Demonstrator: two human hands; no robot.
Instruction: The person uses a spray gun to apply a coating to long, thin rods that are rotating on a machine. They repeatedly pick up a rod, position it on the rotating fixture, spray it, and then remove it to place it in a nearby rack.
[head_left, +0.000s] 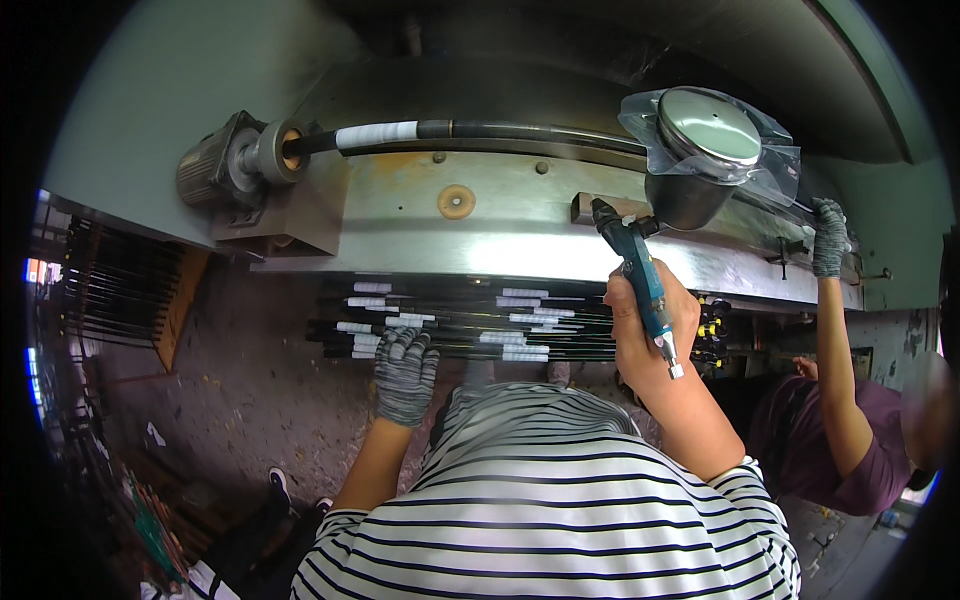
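My right hand (660, 315), ungloved, is closed around a teal spray gun (637, 262) with a lidded metal cup (709, 127) wrapped in clear plastic film. The gun's nozzle points away from me over the metal bench. In a grey knitted glove, my left hand (406, 371) rests at a row of dark rods (450, 347) with white-wrapped sections; whether it grips one cannot be seen. Beyond the bench's middle lies a long black rod (510, 131) with a white-wrapped section (376, 136). Its left end sits in the round chuck (283, 152) of a motor (217, 169).
A co-worker's gloved hand (829, 232) is at the bench's right end. A metal block (611, 208) and a round disc (456, 202) are on the bench (390, 236). More rods stand in a rack (124, 285) at left. Another person's shoe (280, 484) shows below left.
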